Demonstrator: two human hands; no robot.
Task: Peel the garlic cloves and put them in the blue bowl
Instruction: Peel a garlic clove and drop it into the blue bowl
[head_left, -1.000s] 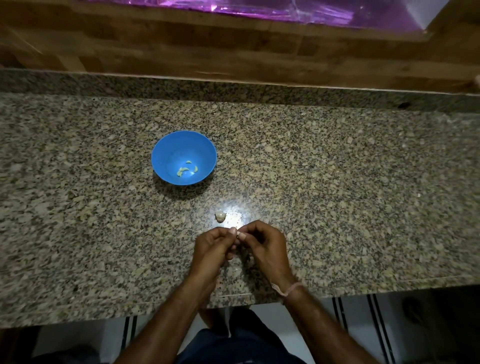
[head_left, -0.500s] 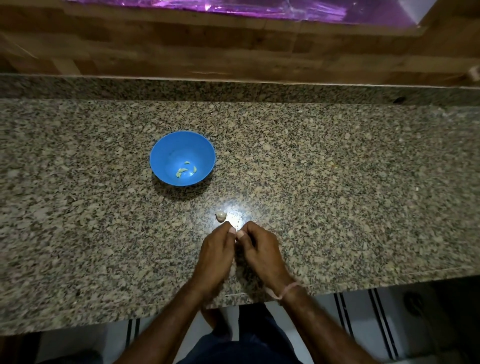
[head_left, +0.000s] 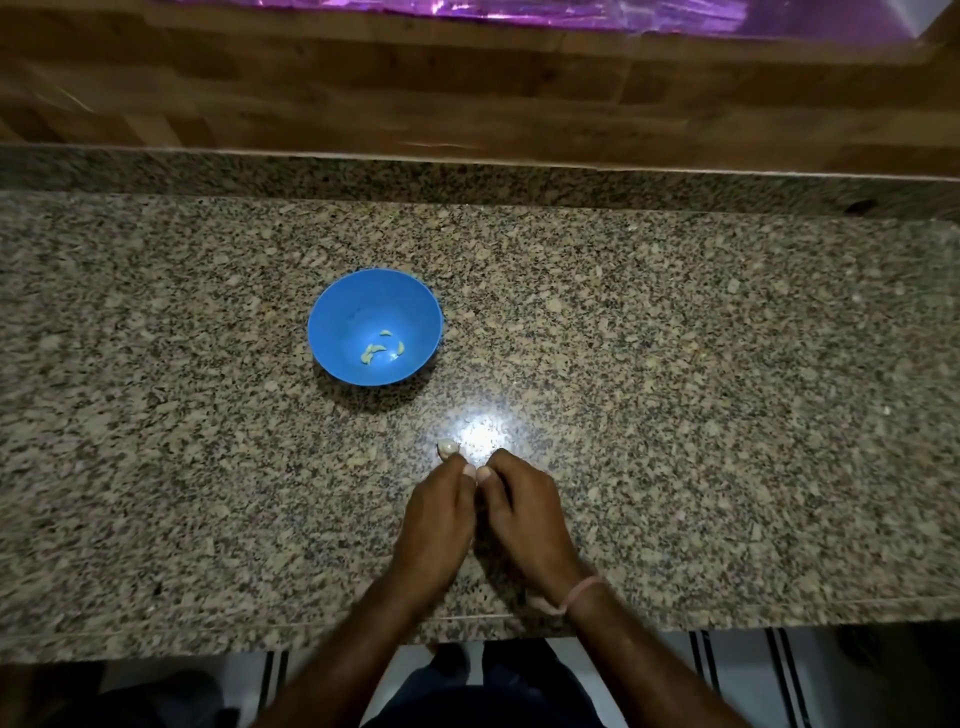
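Speckled granite surface (head_left: 675, 389): your left hand (head_left: 436, 519) and right hand (head_left: 524, 514) meet thumb to thumb, fingers curled; whether the grip clamps anything cannot be told. One pale garlic clove (head_left: 445, 448) lies just beyond your left hand, the nearer one; the round blue plastic bowl (head_left: 353, 312) sits farther ahead-left.

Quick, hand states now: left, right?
Left hand: fingers curled, thumb tip beside the right's; whatever the grip holds is hidden, cannot tell.
Right hand: curled likewise; cannot tell what it holds.
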